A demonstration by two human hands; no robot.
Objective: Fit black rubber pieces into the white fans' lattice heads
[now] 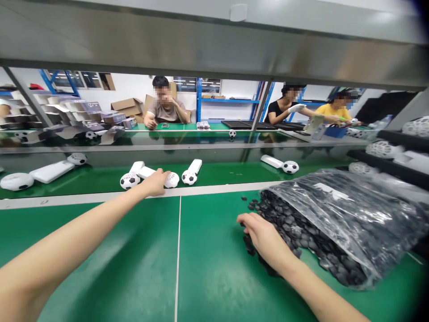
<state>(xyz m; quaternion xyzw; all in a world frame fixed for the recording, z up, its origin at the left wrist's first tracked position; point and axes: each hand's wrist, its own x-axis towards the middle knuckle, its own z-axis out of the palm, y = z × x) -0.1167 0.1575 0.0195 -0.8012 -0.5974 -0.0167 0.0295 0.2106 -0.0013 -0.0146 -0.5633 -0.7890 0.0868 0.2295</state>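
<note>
At the edge of the belt, my left hand point(157, 182) is closed around a white device with a football-patterned round head point(172, 180). The head shows just right of the fingers, and the hand covers part of the body. Close by on its left lies another white device with a black-and-white football head point(130, 180); a similar football-headed device point(190, 177) lies to its right. My right hand point(263, 237) is bent over loose small black pieces point(248, 246), fingertips pinched together with a dark piece seemingly at the tips. Beside it, black pieces spill from a clear plastic bag point(348, 219).
More football-headed devices lie on the green belt point(228, 172), at left and at right point(290, 167). Black racks point(398, 156) with white parts stand at right. Open boxes point(83, 114) pile up beyond the belt. Several people sit opposite. A metal beam point(201, 44) crosses overhead.
</note>
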